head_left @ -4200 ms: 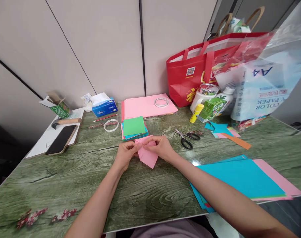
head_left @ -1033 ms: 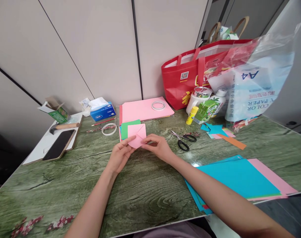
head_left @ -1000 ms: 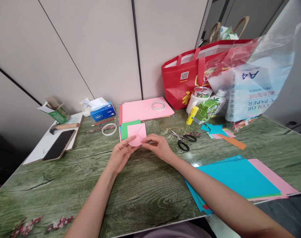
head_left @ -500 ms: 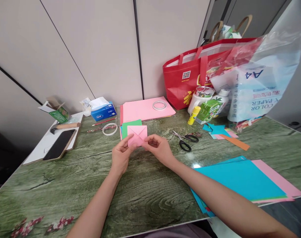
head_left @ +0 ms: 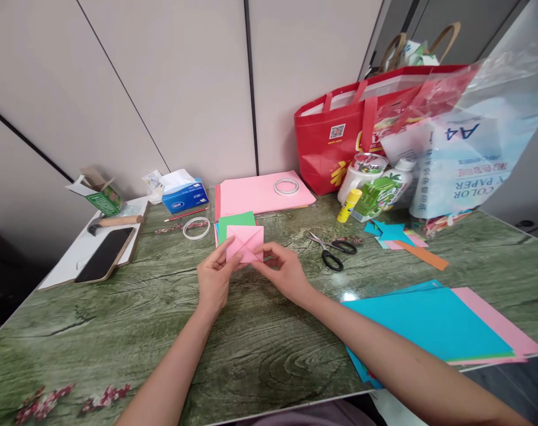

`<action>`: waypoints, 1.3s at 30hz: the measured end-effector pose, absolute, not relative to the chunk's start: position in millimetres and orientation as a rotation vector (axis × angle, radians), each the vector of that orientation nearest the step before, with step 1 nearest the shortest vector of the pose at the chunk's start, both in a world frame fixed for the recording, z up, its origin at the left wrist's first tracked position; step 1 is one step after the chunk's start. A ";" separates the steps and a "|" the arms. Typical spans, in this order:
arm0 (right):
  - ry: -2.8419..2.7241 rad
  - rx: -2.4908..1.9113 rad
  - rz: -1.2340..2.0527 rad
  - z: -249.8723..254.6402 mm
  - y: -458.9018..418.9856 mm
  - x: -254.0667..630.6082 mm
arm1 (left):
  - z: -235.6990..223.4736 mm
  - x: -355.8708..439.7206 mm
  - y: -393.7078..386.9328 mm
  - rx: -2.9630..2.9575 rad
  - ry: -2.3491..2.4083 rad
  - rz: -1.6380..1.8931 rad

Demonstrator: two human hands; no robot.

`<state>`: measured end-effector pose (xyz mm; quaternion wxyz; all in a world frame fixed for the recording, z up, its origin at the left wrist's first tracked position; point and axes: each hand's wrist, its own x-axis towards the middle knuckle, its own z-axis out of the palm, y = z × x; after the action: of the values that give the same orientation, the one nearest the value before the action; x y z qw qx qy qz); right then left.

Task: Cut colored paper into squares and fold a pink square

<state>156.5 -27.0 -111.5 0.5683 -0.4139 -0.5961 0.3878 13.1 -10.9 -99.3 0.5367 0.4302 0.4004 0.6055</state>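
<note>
A small square of folded pink paper (head_left: 246, 238), with diagonal creases crossing near its middle, is held up between both hands. My left hand (head_left: 214, 275) pinches its left side and lower edge between thumb and fingers. At the lower right corner, the thumb and fingers of my right hand (head_left: 283, 269) grip the same paper. Just behind it lies a green paper square (head_left: 236, 221), partly covered by the pink one, with other coloured edges peeking out at its left.
Black-handled scissors (head_left: 332, 251) lie right of my hands, near a yellow glue stick (head_left: 349, 205). Blue sheets (head_left: 428, 325) lie front right. Behind are pink sheets (head_left: 255, 195), a tape roll (head_left: 196, 228), a tissue box (head_left: 184, 197) and a red bag (head_left: 320, 154). A phone (head_left: 104, 254) is left.
The pink paper stays in both hands, its crossing creases now more fully in sight. My left thumb has shifted slightly across the paper. The view has moved a little.
</note>
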 end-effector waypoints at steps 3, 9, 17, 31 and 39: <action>-1.440 -0.968 0.876 -111.8 -26.9 157.2 | -100.0 11.1 -10.5 1.097 0.981 1.409; -1.427 -0.966 0.878 -113.1 -25.4 158.2 | -99.6 9.0 -11.3 1.196 0.940 1.298; -1.451 -0.988 0.893 -112.7 -26.7 156.4 | -96.3 9.6 -11.0 1.057 0.851 1.267; -1.373 -0.963 0.942 -115.9 -24.6 155.1 | -98.5 12.8 -11.1 1.025 0.921 1.341; -1.393 -0.929 0.930 -115.1 -25.6 157.1 | -95.1 12.7 -10.7 0.975 0.925 1.390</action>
<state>157.1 -25.6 -115.1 0.5756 -0.3968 -0.5947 0.3970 12.7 -10.7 -95.1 0.5681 0.4151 0.3936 0.5917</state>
